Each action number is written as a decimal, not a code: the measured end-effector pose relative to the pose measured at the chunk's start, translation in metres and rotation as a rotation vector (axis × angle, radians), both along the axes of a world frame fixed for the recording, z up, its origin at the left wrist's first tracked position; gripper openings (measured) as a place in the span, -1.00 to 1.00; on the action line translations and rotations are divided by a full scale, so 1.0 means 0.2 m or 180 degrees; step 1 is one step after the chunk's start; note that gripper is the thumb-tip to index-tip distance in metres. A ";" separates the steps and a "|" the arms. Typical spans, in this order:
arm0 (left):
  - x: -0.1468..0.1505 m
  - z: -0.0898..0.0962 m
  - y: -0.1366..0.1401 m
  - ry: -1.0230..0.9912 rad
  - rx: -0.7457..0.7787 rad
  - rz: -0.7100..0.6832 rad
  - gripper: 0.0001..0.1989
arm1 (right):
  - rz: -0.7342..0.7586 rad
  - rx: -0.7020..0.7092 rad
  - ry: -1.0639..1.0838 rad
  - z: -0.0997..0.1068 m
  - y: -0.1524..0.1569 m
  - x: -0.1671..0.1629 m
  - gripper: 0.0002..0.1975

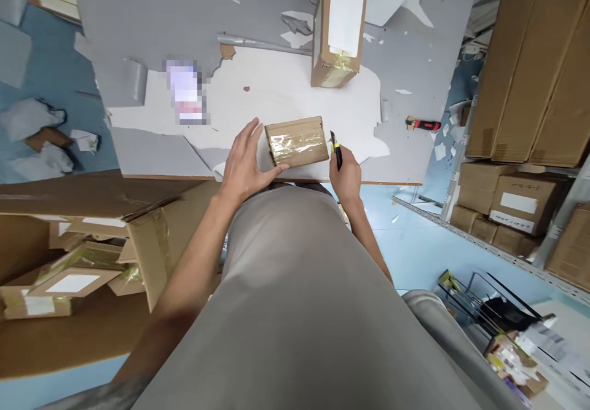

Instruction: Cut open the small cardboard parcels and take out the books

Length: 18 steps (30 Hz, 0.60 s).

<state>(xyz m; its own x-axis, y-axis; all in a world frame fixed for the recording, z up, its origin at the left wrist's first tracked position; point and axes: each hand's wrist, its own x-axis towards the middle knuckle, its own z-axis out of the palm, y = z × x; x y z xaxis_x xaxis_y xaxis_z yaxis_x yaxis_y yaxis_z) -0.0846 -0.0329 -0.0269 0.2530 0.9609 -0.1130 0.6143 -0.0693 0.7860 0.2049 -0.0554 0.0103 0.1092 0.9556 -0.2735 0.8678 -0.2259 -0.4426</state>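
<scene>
A small cardboard box [297, 142] with shiny clear tape over its top lies near the front edge of the worktable [230, 4]. My left hand [244, 164] is at the box's left side, thumb along its near edge and fingers spread apart; whether it presses on the box I cannot tell. In my right hand [345, 175], just right of the box, is a black and yellow utility knife [337, 152]. Its tip points away from me, apart from the box, and the fingers are wrapped round the handle.
A taller taped carton [320, 69] with a white label stands behind the box. A red and black cutter [423, 124] lies at the table's right. Left of me, a large open carton [152, 256] holds several boxes. Shelves with cartons [525, 198] stand to the right.
</scene>
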 end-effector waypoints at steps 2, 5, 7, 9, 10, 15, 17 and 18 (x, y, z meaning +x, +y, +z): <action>0.11 0.04 0.06 -0.0116 0.0084 -0.0313 -0.04 | 0.0021 -0.0030 -0.0010 0.02 0.00 0.00 -0.52; 0.31 0.03 0.15 -0.0338 0.0100 -0.0783 -0.25 | 0.0091 -0.0116 -0.0075 0.05 0.02 -0.01 -0.50; 0.40 0.00 0.18 -0.0439 0.0066 -0.0922 -0.32 | 0.0169 -0.0208 -0.0115 0.06 0.03 -0.02 -0.49; 0.45 -0.03 0.20 -0.0462 0.0050 -0.0948 -0.36 | 0.0241 -0.0340 -0.0175 0.08 0.05 -0.04 -0.48; 0.46 -0.04 0.20 -0.0451 0.0064 -0.0950 -0.37 | 0.0266 -0.0423 -0.0221 0.09 0.06 -0.05 -0.48; 0.43 -0.09 0.17 -0.0355 0.0238 -0.0906 -0.35 | 0.0278 -0.0896 -0.0573 0.18 0.13 -0.12 -0.48; 0.43 -0.10 0.17 -0.0172 0.0317 -0.0986 -0.35 | 0.0291 -0.1044 -0.0742 0.23 0.15 -0.16 -0.45; 0.43 -0.10 0.17 -0.0051 0.0354 -0.1047 -0.36 | 0.0298 -0.1113 -0.0822 0.25 0.16 -0.18 -0.44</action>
